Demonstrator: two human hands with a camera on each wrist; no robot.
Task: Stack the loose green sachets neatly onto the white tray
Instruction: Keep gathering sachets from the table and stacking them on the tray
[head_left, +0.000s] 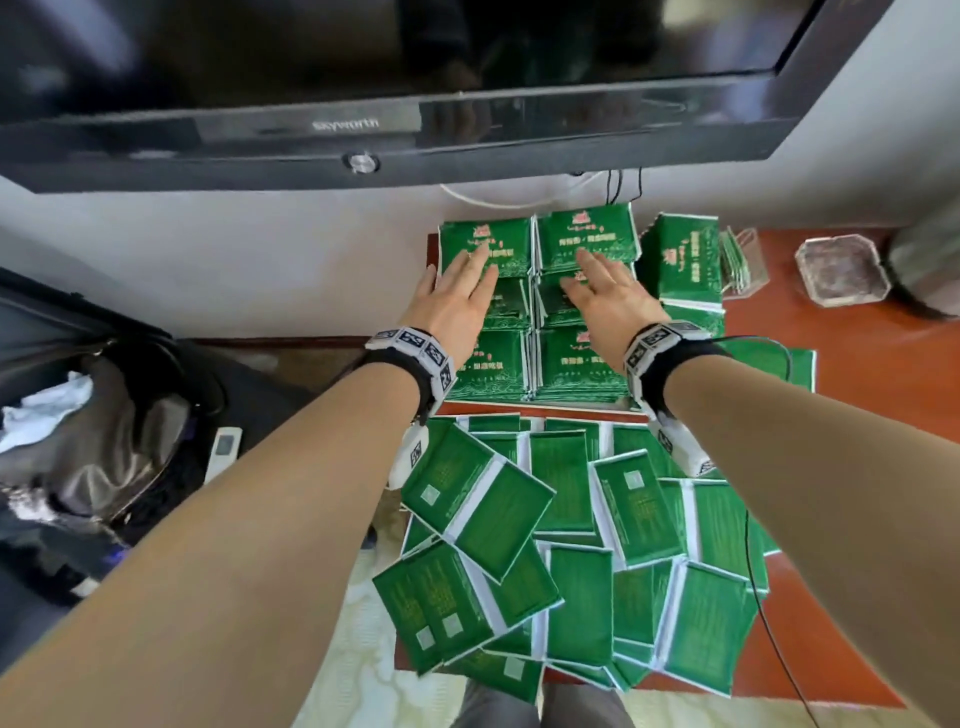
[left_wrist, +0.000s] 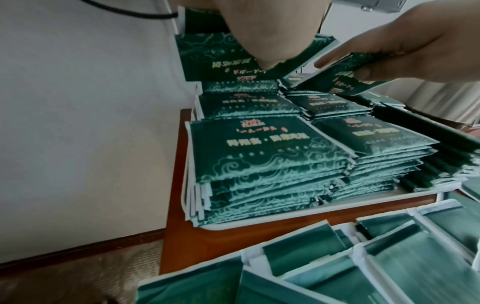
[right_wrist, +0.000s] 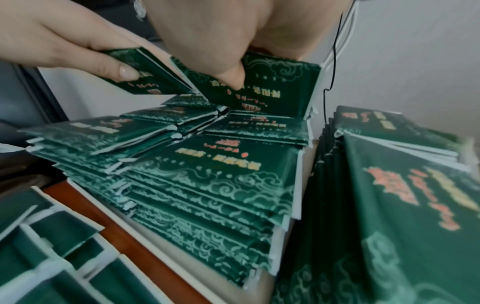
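Observation:
Neat stacks of green sachets (head_left: 576, 364) fill the white tray (left_wrist: 324, 207) at the back of the red-brown table. My left hand (head_left: 457, 291) reaches over the far left stack and pinches a small tilted bundle of sachets (left_wrist: 215, 53), thumb under, fingers on top. My right hand (head_left: 602, 291) pinches a like bundle (right_wrist: 275, 82) over the far right stack, its lower edge touching the stack. A heap of loose sachets (head_left: 571, 545) lies face down on the near half of the table, under my forearms.
Another tall stack of sachets (head_left: 680, 260) stands right of the tray, beside a clear holder (head_left: 743, 260) and a glass ashtray (head_left: 839, 273). A television (head_left: 363, 78) hangs above, cables behind the tray. Bags and a remote (head_left: 223, 452) lie to the left.

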